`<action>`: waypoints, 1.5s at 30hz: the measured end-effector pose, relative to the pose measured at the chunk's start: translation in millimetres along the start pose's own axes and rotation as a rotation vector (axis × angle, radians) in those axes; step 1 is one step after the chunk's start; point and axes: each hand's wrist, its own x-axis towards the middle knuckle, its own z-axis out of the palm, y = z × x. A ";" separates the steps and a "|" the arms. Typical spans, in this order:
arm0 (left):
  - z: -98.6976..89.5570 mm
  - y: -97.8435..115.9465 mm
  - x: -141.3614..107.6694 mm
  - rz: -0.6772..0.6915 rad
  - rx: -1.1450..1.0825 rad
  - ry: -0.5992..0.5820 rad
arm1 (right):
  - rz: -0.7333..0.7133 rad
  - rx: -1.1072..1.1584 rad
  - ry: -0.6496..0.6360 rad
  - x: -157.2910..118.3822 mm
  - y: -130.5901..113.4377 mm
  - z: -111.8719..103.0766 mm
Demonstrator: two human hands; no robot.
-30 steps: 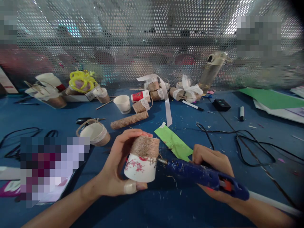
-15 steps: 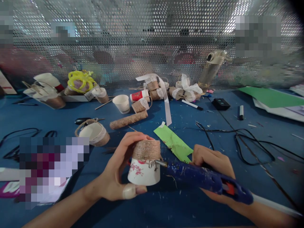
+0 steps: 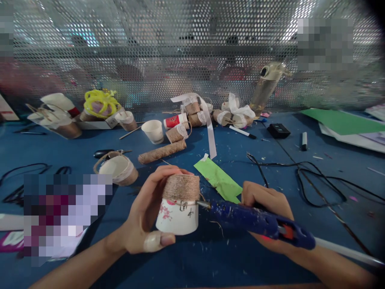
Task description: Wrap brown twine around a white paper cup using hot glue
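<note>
An upside-down paper cup [image 3: 177, 216], white with a pink flower print, has brown twine [image 3: 182, 187] wound round its upper part. Fingers behind it and a taped thumb near its lower edge, my left hand [image 3: 148, 212] holds this cup. My right hand [image 3: 267, 204] is wrapped round a blue glue gun [image 3: 243, 216] with a clear glue stick out of its back end. The metal nozzle is at the cup's right side, just below the wound twine. A loose end of twine sticks out there.
Behind the hands lie a green paper strip [image 3: 218, 178], a twine roll [image 3: 162, 151] and a white cup [image 3: 153, 131]. A handled cup [image 3: 118, 169] stands left. Black cable [image 3: 303, 188] curls at right. A bottle [image 3: 266, 88] stands by the perforated metal screen [image 3: 180, 52].
My left hand and the cup have moved slightly left, and the cup is turned a little. The glue gun has shifted left with my right hand, its back end slightly higher.
</note>
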 end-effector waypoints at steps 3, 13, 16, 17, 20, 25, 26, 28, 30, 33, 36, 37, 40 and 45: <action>-0.2 0.1 0.2 -0.005 -0.003 0.000 | 0.010 0.024 -0.014 -0.9 2.2 0.1; -7.1 -2.8 -1.2 -0.047 0.023 0.063 | 0.022 0.016 -0.018 -1.2 5.6 -0.5; -9.5 -3.5 -2.1 -0.047 0.053 0.105 | 0.015 -0.054 -0.020 2.5 7.5 -1.8; -10.0 -3.8 -2.2 -0.030 0.058 0.100 | 0.012 -0.103 -0.027 4.0 7.9 -2.4; -9.0 -3.3 -1.6 -0.014 0.065 0.083 | 0.035 -0.307 -0.061 8.6 8.3 -3.8; -1.8 -0.5 -1.0 -0.028 0.001 0.070 | 0.169 -0.477 -0.069 14.8 14.9 -0.6; -0.7 -0.5 -0.9 -0.020 -0.007 0.063 | 0.162 -0.482 -0.078 15.9 17.9 0.5; 0.8 -1.0 -0.7 0.000 -0.009 0.055 | 0.108 -0.499 -0.095 17.7 23.4 2.5; 1.7 -1.6 -0.6 0.042 0.008 0.043 | 0.040 -0.477 -0.091 18.3 24.4 4.4; 3.2 -1.9 -1.7 0.074 0.053 -0.024 | 0.039 -0.225 -0.104 15.2 13.9 9.0; 5.3 -2.2 -4.9 0.062 0.074 -0.093 | 0.180 0.215 -0.186 8.0 -2.3 17.4; 6.0 -2.3 -6.1 0.073 0.080 -0.108 | 0.218 0.374 -0.209 5.7 -6.6 20.6; 7.4 -3.1 -9.2 0.123 0.108 -0.119 | 0.311 0.685 -0.300 1.8 -13.2 27.5; 7.1 -4.1 -11.8 0.094 0.115 -0.144 | 0.431 0.769 -0.338 5.1 -12.2 28.0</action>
